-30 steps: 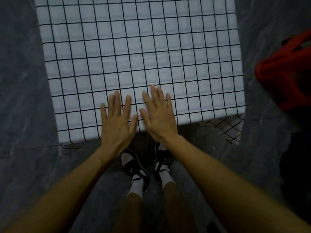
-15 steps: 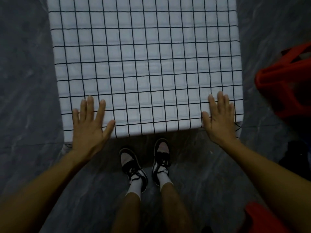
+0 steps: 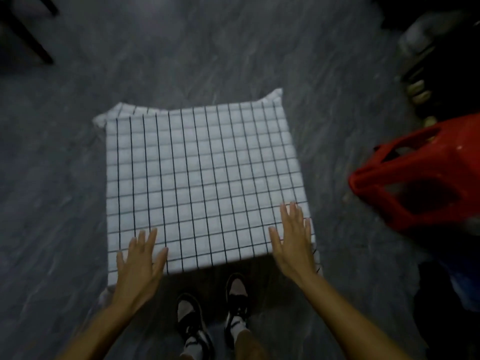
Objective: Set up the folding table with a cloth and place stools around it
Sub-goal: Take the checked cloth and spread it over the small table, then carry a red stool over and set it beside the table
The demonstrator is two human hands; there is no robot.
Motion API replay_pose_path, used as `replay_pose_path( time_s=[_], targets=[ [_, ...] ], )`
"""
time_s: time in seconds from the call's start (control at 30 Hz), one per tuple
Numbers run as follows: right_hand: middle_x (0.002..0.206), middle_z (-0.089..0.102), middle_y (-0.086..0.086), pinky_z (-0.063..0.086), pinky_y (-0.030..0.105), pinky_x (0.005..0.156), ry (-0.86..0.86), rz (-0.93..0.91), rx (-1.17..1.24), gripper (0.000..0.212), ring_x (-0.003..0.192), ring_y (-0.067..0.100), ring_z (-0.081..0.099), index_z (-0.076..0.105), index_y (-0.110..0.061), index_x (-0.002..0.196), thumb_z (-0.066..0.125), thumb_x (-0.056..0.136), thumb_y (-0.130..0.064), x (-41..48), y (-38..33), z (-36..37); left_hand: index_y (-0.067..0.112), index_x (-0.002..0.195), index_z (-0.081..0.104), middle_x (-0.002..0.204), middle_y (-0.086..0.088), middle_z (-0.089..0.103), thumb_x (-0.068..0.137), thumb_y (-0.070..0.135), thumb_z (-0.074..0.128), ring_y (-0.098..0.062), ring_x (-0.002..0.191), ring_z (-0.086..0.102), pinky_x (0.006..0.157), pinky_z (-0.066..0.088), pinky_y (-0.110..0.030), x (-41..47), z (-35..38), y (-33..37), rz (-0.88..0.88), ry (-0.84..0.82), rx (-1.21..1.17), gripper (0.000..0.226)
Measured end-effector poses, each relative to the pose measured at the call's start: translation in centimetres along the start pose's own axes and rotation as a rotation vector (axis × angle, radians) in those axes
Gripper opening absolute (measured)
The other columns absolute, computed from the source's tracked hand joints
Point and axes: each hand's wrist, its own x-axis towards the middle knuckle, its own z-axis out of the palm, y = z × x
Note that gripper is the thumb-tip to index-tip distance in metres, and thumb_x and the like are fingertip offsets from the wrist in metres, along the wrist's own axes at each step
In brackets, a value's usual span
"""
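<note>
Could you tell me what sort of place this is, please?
Likely a dim indoor room, perhaps a home: a grey marbled floor, a cloth-covered table, and a red plastic stool to its right.

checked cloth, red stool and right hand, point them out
checked cloth [image 3: 202, 183], head view, middle of its top.
red stool [image 3: 415, 168], head view, band between its openings.
right hand [image 3: 292, 245], head view, back of hand.

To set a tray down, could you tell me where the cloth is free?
Crowded: near corners, under the left hand and right hand. Free: the cloth between them and all beyond, to its far edge.
</note>
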Motion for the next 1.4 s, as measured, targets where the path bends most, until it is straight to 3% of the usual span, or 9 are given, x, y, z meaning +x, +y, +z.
replay_pose_path(
  time_s=[0.1,0.27,0.6,0.73,0.83,0.93,1.03,1.27,1.4],
  targets=[
    [0.157,-0.006,-0.005,-0.009,0.031,0.118,0.034,-0.029,0.08,0.057,0.145,0.01,-0.009,0.0,-0.028,0.148,0.03,0.101,-0.039,-1.1,-3.1,-4.1,0.026,0.148,0.022,0.155,-0.002,0.021,0.092,0.054,0.027,-0.015,0.143,0.013,0.115,0.001,-0.041,-1.7,-3.7,5.0,0.037,0.051,-0.151,0.062],
    [0.156,0.008,-0.011,-0.01,0.024,0.115,0.024,-0.119,0.114,0.054,0.145,0.007,-0.002,0.016,-0.026,0.15,0.031,0.101,-0.042,-4.0,-9.0,-10.6,0.024,0.145,0.03,0.149,0.002,0.035,0.092,0.051,0.033,-0.007,0.133,0.029,0.113,0.023,-0.043,-5.9,-10.7,12.3,0.183,0.101,-0.328,0.059],
    [0.154,0.028,-0.003,-0.003,0.024,0.115,0.33,-0.164,0.151,0.048,0.145,0.013,0.013,0.033,-0.023,0.146,0.036,0.1,-0.038,-13.5,-21.2,-21.3,0.027,0.145,0.028,0.15,0.007,0.031,0.093,0.052,0.033,-0.007,0.139,0.022,0.114,0.02,-0.048,-16.1,-24.2,17.0,0.481,0.185,-0.304,0.058],
    [0.154,0.029,-0.003,0.0,0.028,0.116,0.405,-0.125,0.179,0.053,0.144,0.01,0.012,0.033,-0.024,0.146,0.032,0.096,-0.044,-19.0,-23.7,-24.1,0.026,0.143,0.033,0.148,0.005,0.036,0.093,0.054,0.032,-0.008,0.136,0.028,0.112,0.026,-0.041,-20.4,-28.5,18.9,0.578,0.221,-0.314,0.057],
    [0.154,0.029,-0.001,0.004,0.032,0.118,0.442,-0.072,0.159,0.053,0.144,0.012,0.013,0.033,-0.023,0.146,0.035,0.097,-0.043,-22.7,-23.7,-26.7,0.023,0.137,0.042,0.14,0.001,0.048,0.091,0.061,0.032,-0.012,0.128,0.041,0.101,0.034,-0.032,-23.5,-30.9,20.6,0.622,0.278,-0.321,0.061],
    [0.154,0.03,-0.001,0.011,0.034,0.118,0.524,0.008,0.18,0.049,0.144,0.016,0.02,0.035,-0.024,0.145,0.044,0.098,-0.036,-25.9,-23.1,-30.2,0.02,0.134,0.046,0.135,-0.003,0.053,0.09,0.063,0.032,-0.019,0.123,0.049,0.097,0.042,-0.041,-25.9,-32.7,22.7,0.684,0.291,-0.299,0.063],
    [0.152,0.034,-0.001,0.019,0.039,0.116,0.605,0.05,0.201,0.047,0.142,0.016,0.025,0.038,-0.031,0.143,0.044,0.098,-0.038,-29.1,-22.3,-33.3,0.02,0.133,0.047,0.134,-0.004,0.054,0.09,0.057,0.036,-0.021,0.121,0.05,0.095,0.041,-0.04,-27.6,-33.3,25.3,0.789,0.277,-0.27,0.058],
    [0.152,0.033,-0.007,0.019,0.028,0.115,0.772,0.173,0.269,0.046,0.142,0.008,0.021,0.038,-0.035,0.142,0.044,0.097,-0.043,-37.2,-16.6,-37.0,0.024,0.137,0.041,0.142,-0.004,0.045,0.086,0.062,0.033,-0.02,0.128,0.043,0.101,0.04,-0.044,-34.0,-30.4,32.4,0.989,0.107,-0.164,0.065],
    [0.153,0.03,-0.008,0.024,0.032,0.115,0.794,0.196,0.319,0.049,0.142,0.008,0.019,0.036,-0.036,0.143,0.04,0.096,-0.049,-40.2,-11.7,-38.0,0.031,0.141,0.034,0.147,0.0,0.038,0.082,0.066,0.031,-0.005,0.126,0.03,0.1,0.033,-0.037,-37.2,-26.7,36.0,1.117,0.038,-0.035,0.07]
  ],
)
